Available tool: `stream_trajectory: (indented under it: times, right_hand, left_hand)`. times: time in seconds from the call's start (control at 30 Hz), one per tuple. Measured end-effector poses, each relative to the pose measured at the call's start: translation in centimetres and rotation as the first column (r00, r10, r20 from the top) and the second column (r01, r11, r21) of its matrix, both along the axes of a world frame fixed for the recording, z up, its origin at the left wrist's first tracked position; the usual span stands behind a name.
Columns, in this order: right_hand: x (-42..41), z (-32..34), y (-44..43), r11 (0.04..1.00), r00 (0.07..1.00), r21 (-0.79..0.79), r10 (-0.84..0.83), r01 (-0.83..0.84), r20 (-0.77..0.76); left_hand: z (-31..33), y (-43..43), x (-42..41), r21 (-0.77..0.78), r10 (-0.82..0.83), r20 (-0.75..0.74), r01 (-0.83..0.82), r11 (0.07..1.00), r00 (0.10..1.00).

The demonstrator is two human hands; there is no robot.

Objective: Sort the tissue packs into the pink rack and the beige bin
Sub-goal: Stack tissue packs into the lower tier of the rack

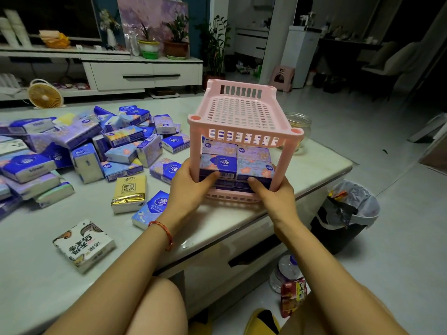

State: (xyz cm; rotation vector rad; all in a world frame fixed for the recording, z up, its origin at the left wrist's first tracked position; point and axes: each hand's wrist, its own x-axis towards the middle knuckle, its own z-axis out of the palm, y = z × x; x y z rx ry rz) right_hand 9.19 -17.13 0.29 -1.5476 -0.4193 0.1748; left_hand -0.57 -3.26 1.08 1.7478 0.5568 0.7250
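Note:
A pink two-tier rack (242, 112) stands near the right end of the white table (321, 165). Its top shelf is bare. The lower tier is packed with purple and blue tissue packs (219, 163), stacked in two columns. My left hand (191, 189) grips the rack's front left leg, thumb lying across the front of the stacked packs. My right hand (273, 197) wraps round the front right leg, thumb against the packs. A big heap of loose tissue packs (96, 143) covers the table's left side. No beige bin is in view.
Single packs lie near me: a yellow-gold one (129, 193), a blue one (150, 209), a white cartoon-printed one (83, 244). A glass jar (298, 124) stands behind the rack. On the floor are a lined trash bin (348, 213) and a plastic bottle (287, 269).

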Motion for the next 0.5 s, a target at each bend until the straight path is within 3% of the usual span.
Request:
stream_trajectory:
  times: [0.5]
  right_hand:
    - [0.13, -0.28, -0.06, 0.999, 1.0, -0.035, 0.005, -0.005, 0.015]
  left_hand:
    - [-0.21, 0.09, 0.29, 0.009, 0.016, -0.008, -0.016, 1.0, 1.0]
